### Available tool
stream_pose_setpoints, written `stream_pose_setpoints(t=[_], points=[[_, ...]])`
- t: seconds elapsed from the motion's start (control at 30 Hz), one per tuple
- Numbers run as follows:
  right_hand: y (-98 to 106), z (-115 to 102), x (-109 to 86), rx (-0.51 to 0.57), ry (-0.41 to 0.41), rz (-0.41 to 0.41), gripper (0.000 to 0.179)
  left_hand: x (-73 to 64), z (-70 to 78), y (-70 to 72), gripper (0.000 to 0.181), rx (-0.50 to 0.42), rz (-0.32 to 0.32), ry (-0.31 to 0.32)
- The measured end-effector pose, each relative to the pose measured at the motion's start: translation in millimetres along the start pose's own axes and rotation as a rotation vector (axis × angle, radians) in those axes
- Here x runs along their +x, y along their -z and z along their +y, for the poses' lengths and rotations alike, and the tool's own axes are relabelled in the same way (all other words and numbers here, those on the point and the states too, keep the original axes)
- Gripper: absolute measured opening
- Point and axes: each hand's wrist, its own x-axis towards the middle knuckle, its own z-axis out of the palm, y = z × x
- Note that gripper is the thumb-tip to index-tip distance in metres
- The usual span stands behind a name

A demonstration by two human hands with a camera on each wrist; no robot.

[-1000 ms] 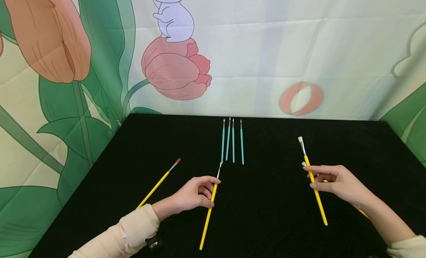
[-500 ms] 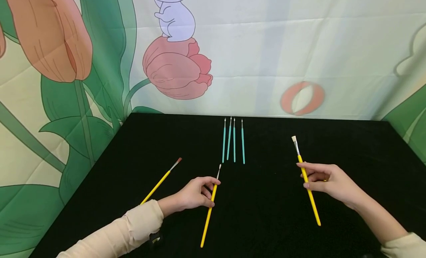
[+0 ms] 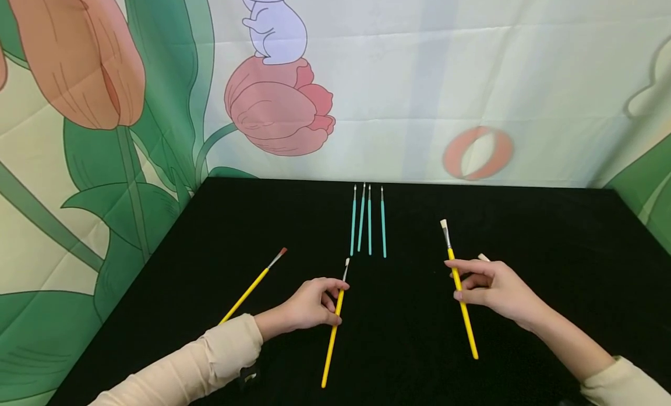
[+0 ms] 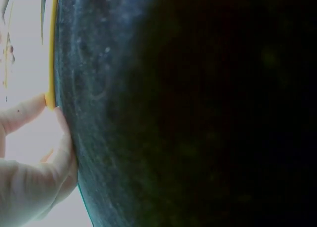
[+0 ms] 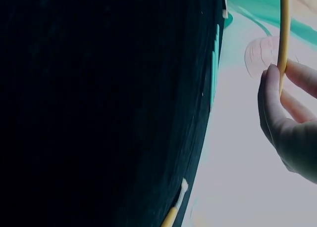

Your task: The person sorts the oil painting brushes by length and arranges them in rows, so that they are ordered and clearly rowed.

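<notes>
Head view shows the left hand (image 3: pixel 313 305) pinching a slim yellow brush (image 3: pixel 331 348) and the right hand (image 3: pixel 490 285) pinching a broad-tipped yellow brush (image 3: pixel 467 324), both over the near half of the black desk (image 3: pixel 403 318) and gripped towards their bristled ends, presumably for close control. Four turquoise brushes (image 3: pixel 369 225) lie together by the far edge, seemingly grouped by colour.

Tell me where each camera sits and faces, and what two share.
Head: worn on the head, facing forward and down at the black tabletop and printed backdrop; left hand, right hand and sleeves show.
Left wrist: on that wrist, facing that hand's work; the left hand shows, gripping a yellow brush.
Right wrist: likewise on its wrist; the right hand shows, holding a second yellow brush.
Shared: head and right wrist both show the right hand and teal brushes.
</notes>
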Motion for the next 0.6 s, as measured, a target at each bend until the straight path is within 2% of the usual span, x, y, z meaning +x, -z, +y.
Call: stream_pose_setpoints(t=[0.33, 0.6], points=[[-19, -4, 5.0, 0.038, -0.030, -0.036, 0.069, 0.3, 1.5, 0.2, 0.058, 0.056, 0.000, 0.022], [-29, -4, 7.7, 0.052, -0.039, -0.085, 0.068, 1.0, 0.9, 0.7, 0.058, 0.050, -0.008, 0.024]])
